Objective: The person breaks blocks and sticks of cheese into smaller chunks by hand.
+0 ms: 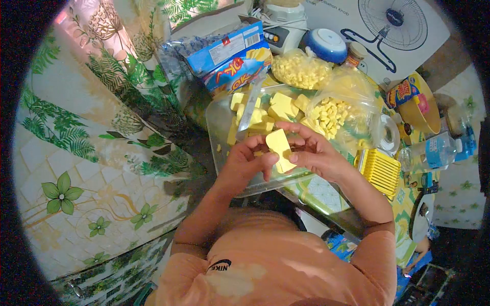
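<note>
A pale yellow slab, like a thick slice of cheese (279,151), is held up between both hands. My left hand (255,157) pinches its left side, thumb in front. My right hand (312,152) grips the other side, with its thumb at the lower right edge. Just beyond them, a clear plastic tray (218,163) holds larger yellow blocks (282,108). A knife (249,109) lies over the blocks near my left hand, blade pointing away. Inside the tray's right part, an open clear plastic bag (352,94) contains small yellow cubes (326,116).
Behind the tray are a filled bag of cubes (301,69), a blue snack package (229,56), a blue bowl (326,46) and a fan box (408,30). To the right are a yellow slotted slicer (379,172), a water bottle (431,153) and a yellow bowl (429,104).
</note>
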The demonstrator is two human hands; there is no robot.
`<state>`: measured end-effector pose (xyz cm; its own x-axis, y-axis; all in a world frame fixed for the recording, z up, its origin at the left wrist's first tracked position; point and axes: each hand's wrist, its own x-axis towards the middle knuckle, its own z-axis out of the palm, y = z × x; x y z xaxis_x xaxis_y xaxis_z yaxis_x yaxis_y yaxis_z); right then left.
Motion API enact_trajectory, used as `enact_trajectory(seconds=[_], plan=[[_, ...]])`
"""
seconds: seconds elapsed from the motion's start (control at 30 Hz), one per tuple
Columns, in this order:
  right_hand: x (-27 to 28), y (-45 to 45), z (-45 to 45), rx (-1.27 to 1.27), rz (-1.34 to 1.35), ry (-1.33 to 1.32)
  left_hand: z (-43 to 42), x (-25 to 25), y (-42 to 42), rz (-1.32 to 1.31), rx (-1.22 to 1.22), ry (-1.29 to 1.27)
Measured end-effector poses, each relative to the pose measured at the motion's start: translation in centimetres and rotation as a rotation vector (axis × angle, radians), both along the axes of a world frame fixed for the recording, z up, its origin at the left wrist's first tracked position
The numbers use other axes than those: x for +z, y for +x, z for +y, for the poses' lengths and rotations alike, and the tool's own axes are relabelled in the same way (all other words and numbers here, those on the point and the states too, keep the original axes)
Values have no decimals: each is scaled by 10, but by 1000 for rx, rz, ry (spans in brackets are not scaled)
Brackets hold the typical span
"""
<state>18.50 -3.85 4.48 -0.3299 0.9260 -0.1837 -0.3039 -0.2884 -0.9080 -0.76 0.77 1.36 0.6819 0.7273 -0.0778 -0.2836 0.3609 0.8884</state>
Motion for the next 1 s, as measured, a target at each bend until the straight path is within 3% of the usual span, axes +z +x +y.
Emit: enact_trajectory(seconds=[0.37,0.5,0.67,1.0], plan=[[-5,-1,-3,-102,-220,218,0,-3,-2,-2,93,-96],[-3,-7,-7,-94,-192,166,-1,-6,-3,30,116,32],[-1,-8,-9,-62,-281,221,-8,1,-3,70,121,48],[0,-10,-11,-55,-176,146,-12,3,-7,60,68,29]])
